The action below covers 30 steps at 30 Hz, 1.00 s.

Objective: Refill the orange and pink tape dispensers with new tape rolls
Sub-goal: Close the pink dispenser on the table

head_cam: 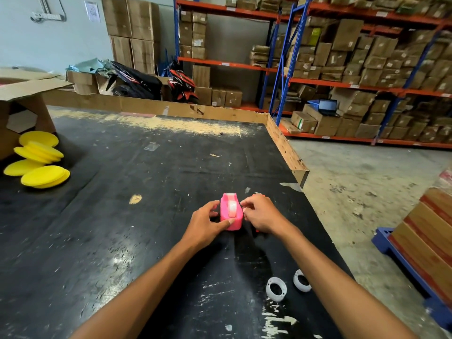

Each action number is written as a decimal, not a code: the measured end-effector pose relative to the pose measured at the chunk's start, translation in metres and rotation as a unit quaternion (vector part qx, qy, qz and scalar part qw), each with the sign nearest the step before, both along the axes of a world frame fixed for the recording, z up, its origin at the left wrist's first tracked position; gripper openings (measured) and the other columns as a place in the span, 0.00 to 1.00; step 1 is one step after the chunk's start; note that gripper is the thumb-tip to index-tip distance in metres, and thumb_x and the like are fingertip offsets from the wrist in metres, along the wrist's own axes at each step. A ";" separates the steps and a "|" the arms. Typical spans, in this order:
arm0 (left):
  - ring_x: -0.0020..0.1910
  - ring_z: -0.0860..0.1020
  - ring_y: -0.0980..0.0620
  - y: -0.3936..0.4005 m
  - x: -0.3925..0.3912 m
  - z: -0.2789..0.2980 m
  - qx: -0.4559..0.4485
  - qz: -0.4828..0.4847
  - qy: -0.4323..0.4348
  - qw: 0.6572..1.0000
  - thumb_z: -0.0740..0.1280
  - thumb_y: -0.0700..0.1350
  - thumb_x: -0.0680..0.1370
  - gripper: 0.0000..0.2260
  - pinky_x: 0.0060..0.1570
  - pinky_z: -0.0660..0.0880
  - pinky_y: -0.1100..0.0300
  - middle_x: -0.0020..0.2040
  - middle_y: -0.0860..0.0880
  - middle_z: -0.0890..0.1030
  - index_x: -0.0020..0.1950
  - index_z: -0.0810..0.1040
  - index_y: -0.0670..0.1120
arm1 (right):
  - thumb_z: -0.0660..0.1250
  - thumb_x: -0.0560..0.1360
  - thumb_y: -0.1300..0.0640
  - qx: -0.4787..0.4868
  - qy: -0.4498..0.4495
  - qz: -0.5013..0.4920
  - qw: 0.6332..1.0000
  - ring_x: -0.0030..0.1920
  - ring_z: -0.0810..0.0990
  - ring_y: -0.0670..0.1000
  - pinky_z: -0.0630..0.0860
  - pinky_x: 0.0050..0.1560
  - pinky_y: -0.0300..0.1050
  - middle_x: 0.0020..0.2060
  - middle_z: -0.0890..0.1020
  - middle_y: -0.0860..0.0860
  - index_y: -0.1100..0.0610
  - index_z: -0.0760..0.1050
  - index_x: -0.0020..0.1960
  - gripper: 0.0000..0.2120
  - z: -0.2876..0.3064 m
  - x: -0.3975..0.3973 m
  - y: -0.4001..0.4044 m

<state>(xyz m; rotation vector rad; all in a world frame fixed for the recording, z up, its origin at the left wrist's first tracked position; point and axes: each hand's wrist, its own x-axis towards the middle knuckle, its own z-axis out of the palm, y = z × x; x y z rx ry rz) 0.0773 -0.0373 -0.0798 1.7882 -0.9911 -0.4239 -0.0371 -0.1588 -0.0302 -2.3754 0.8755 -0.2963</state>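
We see our left hand [205,222] cupped against the left side of a pink tape dispenser [231,212], thumb pressing on its near top edge, fingers curled behind its flank. Our right hand [259,214] sits at the dispenser's 3 o'clock, fingers bent and bunched close to its right side; we cannot tell whether they pinch anything. The dispenser stands upright on a scuffed black table [122,228], near the centre of our view, with a translucent tape roll [232,205] seated in its slot. At 5 o'clock from the dispenser, nearer to us, two empty white tape cores [276,288] lie on the table, just beside each other. Far off at 9 o'clock, a stack of yellow foam discs [39,159] rests by an open cardboard box [22,99]. Beyond the table at 1 o'clock, warehouse shelves [342,84] hold brown cartons.
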 end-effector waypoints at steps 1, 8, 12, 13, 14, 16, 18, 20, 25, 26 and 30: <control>0.59 0.77 0.51 0.003 -0.001 0.000 -0.002 0.013 -0.010 1.000 0.76 0.48 0.70 0.29 0.57 0.74 0.60 0.59 0.53 0.76 0.68 0.73 0.44 | 0.59 0.73 0.67 -0.002 -0.008 0.000 1.000 0.49 0.81 0.63 0.78 0.54 0.56 0.42 0.84 0.62 0.66 0.81 0.47 0.12 0.002 -0.005 0.000; 0.40 0.78 0.56 0.022 -0.028 0.017 -0.041 -0.034 -0.115 0.992 0.75 0.43 0.70 0.12 0.42 0.72 0.67 0.46 0.48 0.81 0.52 0.83 0.43 | 0.66 0.75 0.61 -0.040 0.017 -0.003 0.999 0.39 0.81 0.47 0.79 0.50 0.47 0.45 0.85 0.54 0.60 0.81 0.55 0.11 0.033 -0.075 -0.002; 0.40 0.77 0.61 0.027 -0.064 0.032 0.039 -0.188 -0.149 0.970 0.74 0.50 0.72 0.16 0.43 0.72 0.72 0.43 0.55 0.80 0.57 0.82 0.45 | 0.71 0.73 0.55 -0.031 0.117 0.022 0.992 0.43 0.79 0.44 0.75 0.50 0.41 0.51 0.84 0.52 0.57 0.80 0.57 0.14 0.038 -0.124 0.005; 0.42 0.77 0.63 0.027 -0.071 0.033 0.055 -0.224 -0.156 0.960 0.74 0.52 0.71 0.19 0.45 0.72 0.73 0.46 0.56 0.80 0.59 0.81 0.46 | 0.72 0.72 0.53 -0.030 0.144 0.026 0.989 0.47 0.80 0.46 0.75 0.52 0.41 0.53 0.84 0.53 0.57 0.80 0.58 0.16 0.035 -0.134 0.007; 0.46 0.78 0.63 0.027 -0.077 0.032 0.069 -0.254 -0.170 0.950 0.73 0.55 0.71 0.21 0.49 0.73 0.71 0.50 0.56 0.80 0.61 0.80 0.47 | 0.73 0.71 0.52 -0.027 0.168 0.027 0.985 0.50 0.81 0.48 0.76 0.53 0.42 0.53 0.84 0.53 0.56 0.79 0.59 0.18 0.032 -0.143 0.009; 0.55 0.78 0.58 0.026 -0.089 0.028 0.103 -0.293 -0.213 0.926 0.71 0.61 0.70 0.26 0.56 0.75 0.61 0.57 0.54 0.81 0.64 0.78 0.50 | 0.73 0.70 0.48 -0.023 0.204 0.026 0.978 0.50 0.80 0.49 0.76 0.54 0.44 0.52 0.83 0.52 0.54 0.78 0.61 0.22 0.024 -0.159 0.015; 0.59 0.77 0.54 0.026 -0.100 0.025 0.129 -0.309 -0.260 0.906 0.68 0.65 0.70 0.28 0.58 0.75 0.54 0.61 0.52 0.79 0.66 0.76 0.52 | 0.74 0.68 0.48 -0.017 0.211 0.030 0.977 0.47 0.79 0.48 0.76 0.52 0.45 0.49 0.82 0.51 0.53 0.77 0.60 0.22 0.014 -0.169 0.021; 0.59 0.76 0.53 0.025 -0.107 0.023 0.147 -0.313 -0.301 0.889 0.68 0.64 0.71 0.28 0.56 0.75 0.53 0.60 0.52 0.79 0.67 0.75 0.53 | 0.75 0.67 0.49 -0.019 0.204 0.038 0.978 0.46 0.79 0.50 0.76 0.50 0.47 0.46 0.81 0.49 0.52 0.78 0.57 0.20 0.006 -0.173 0.027; 0.53 0.77 0.50 0.025 -0.106 0.015 0.139 -0.307 -0.335 0.880 0.67 0.56 0.74 0.18 0.49 0.74 0.53 0.54 0.50 0.79 0.63 0.78 0.53 | 0.72 0.69 0.48 -0.088 0.190 0.024 0.978 0.52 0.78 0.55 0.76 0.51 0.54 0.52 0.79 0.50 0.51 0.74 0.54 0.16 -0.005 -0.171 0.035; 0.53 0.77 0.51 0.026 -0.103 0.013 0.134 -0.303 -0.325 0.886 0.67 0.57 0.74 0.18 0.50 0.75 0.53 0.54 0.50 0.80 0.63 0.78 0.53 | 0.71 0.70 0.48 -0.094 0.190 0.020 0.977 0.52 0.77 0.55 0.76 0.51 0.54 0.53 0.78 0.50 0.52 0.73 0.53 0.15 -0.006 -0.171 0.035; 0.48 0.78 0.55 0.038 -0.083 0.013 0.103 -0.258 -0.275 0.920 0.67 0.58 0.72 0.16 0.49 0.77 0.51 0.50 0.54 0.80 0.57 0.80 0.55 | 0.70 0.70 0.48 -0.089 0.157 0.020 0.983 0.52 0.77 0.53 0.76 0.51 0.52 0.54 0.78 0.50 0.51 0.72 0.55 0.16 -0.006 -0.158 0.037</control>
